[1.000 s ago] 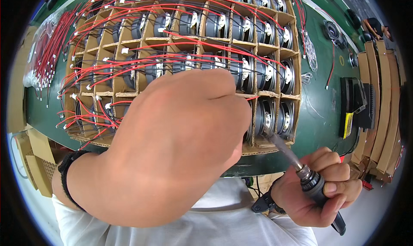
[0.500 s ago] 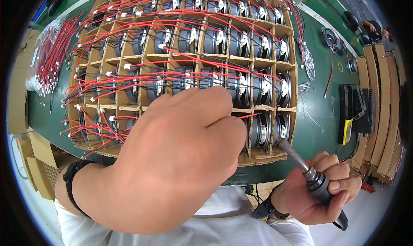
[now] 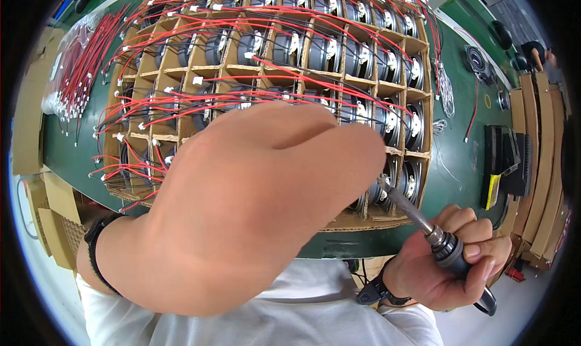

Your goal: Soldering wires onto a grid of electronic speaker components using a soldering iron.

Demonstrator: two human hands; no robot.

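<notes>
My left hand [image 3: 260,182] hovers over the near rows of a cardboard divider box [image 3: 429,122], fingers pressed together. The back of the hand hides the fingertips and whatever they pinch. In my right hand [image 3: 469,264] is a soldering iron [image 3: 413,211], gripped by its dark handle. Its tip points up and left, beside the left hand's edge, over a round speaker [image 3: 387,194] in the nearest row; whether they touch is unclear. Another speaker [image 3: 412,181] sits in the corner cell. Red and black wires [image 3: 315,79] with white connectors trail across the box.
A plastic bag of red wires [image 3: 85,67] lies left on the green table [image 3: 457,140]. To the right are a loose speaker [image 3: 475,60], a coil of thin wire [image 3: 446,92] and a black holder [image 3: 505,158]. Folded cardboard [image 3: 538,164] stands at the far right.
My left hand has moved right, toward the iron's tip. The red wire end that stuck out of its fingers is now hidden. The box sits slightly further right in view.
</notes>
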